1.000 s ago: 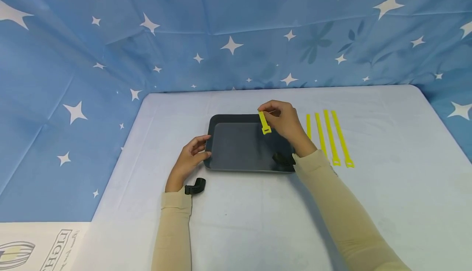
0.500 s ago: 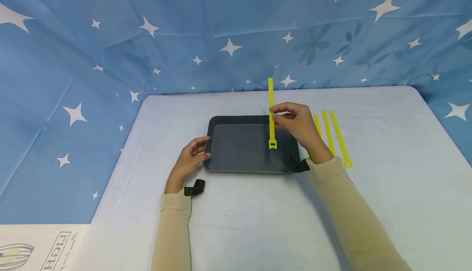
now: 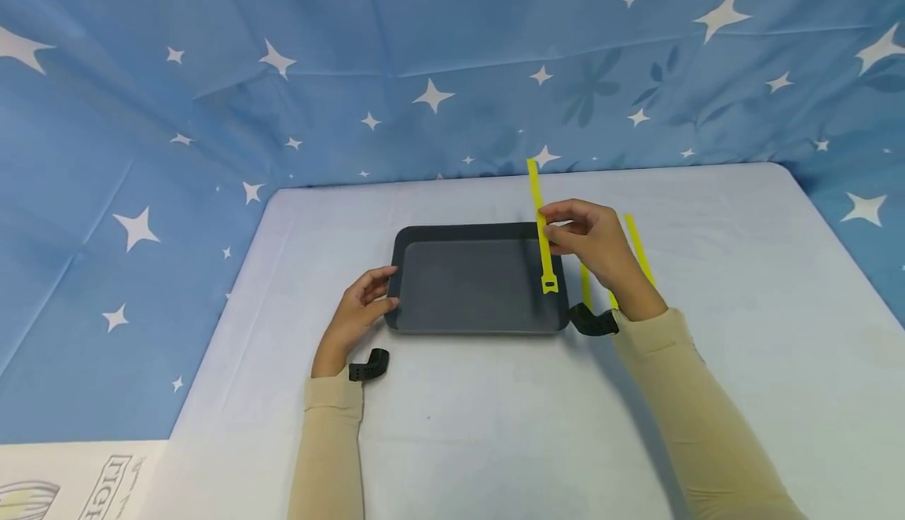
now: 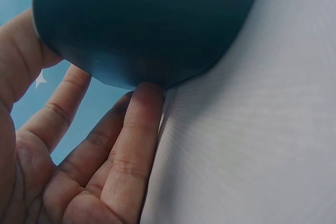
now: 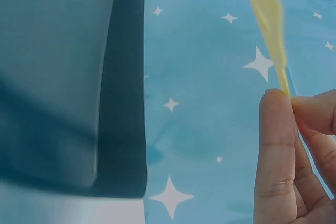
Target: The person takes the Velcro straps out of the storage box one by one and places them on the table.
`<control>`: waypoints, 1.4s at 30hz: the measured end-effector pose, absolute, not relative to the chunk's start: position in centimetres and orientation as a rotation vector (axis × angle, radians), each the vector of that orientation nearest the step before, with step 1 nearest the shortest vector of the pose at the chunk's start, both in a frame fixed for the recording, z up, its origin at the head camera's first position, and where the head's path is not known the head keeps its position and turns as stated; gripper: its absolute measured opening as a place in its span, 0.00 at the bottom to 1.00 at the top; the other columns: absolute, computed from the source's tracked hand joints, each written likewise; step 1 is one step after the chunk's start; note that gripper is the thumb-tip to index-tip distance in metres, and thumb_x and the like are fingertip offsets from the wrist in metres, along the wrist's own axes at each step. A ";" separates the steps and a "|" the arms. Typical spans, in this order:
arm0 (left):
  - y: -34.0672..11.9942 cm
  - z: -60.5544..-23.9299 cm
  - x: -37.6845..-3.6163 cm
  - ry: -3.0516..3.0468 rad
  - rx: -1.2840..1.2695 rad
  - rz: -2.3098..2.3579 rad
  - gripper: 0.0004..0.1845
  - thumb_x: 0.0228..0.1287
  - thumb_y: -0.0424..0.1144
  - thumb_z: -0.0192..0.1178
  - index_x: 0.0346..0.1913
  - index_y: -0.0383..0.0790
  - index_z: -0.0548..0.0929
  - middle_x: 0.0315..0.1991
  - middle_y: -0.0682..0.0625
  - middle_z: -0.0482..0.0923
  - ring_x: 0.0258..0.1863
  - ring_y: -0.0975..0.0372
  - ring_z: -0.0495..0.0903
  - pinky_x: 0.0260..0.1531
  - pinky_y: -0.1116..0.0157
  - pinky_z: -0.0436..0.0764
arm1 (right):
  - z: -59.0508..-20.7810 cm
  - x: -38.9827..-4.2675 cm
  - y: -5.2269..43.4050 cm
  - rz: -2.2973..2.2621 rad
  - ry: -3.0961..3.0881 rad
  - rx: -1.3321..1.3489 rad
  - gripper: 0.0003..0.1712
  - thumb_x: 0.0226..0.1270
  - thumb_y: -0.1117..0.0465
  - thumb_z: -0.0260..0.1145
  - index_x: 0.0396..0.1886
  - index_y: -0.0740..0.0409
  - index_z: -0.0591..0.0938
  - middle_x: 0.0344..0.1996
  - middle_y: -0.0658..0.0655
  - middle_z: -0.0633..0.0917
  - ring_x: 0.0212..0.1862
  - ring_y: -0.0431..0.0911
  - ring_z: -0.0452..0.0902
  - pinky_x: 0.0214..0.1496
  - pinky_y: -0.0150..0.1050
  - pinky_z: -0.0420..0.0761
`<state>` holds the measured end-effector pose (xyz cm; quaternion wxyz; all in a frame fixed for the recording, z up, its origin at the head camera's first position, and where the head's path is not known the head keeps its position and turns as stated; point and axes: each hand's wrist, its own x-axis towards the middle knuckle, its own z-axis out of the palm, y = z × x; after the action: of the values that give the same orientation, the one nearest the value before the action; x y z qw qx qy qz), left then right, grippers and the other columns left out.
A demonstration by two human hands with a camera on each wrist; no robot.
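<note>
A dark grey tray (image 3: 424, 324) lies in the middle of the white table. My left hand (image 3: 360, 308) rests against the tray's near left corner (image 4: 142, 72), fingers straight and touching its rim. My right hand (image 3: 590, 241) pinches a yellow strap (image 3: 543, 245) near its middle and holds it upright over the tray's right edge, the slotted end hanging down. In the right wrist view the strap (image 5: 268, 19) rises blurred above my fingertips (image 5: 275, 108), with the tray (image 5: 126, 77) to the left. More yellow straps (image 3: 639, 249) lie on the table behind the right hand.
Blue star-patterned cloth (image 3: 212, 72) walls the table at the back and on both sides. A black wrist mount (image 3: 368, 367) sits at my left cuff and another (image 3: 594, 321) at the right. A printed sheet (image 3: 64, 481) lies at the lower left.
The right hand lifted the yellow strap from a low tilt to upright, then carried it rightward from over the tray's inside to above its right edge. The left hand stayed at the tray's corner.
</note>
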<state>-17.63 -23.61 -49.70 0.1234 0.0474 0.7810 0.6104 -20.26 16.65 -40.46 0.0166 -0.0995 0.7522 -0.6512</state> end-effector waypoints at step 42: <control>-23.2 -49.5 -17.1 2.317 0.112 1.771 0.32 0.74 0.28 0.61 0.79 0.33 0.71 0.79 0.35 0.68 0.74 0.45 0.69 0.57 0.75 0.74 | -42.6 -17.7 26.5 -1.955 2.367 -0.231 0.20 0.74 0.73 0.70 0.63 0.69 0.81 0.53 0.42 0.87 0.44 0.39 0.87 0.47 0.32 0.87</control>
<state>-17.10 -23.16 -49.51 0.1113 0.0380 0.7890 0.6031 -17.66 26.50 -42.57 0.0314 -0.0750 0.7685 -0.6346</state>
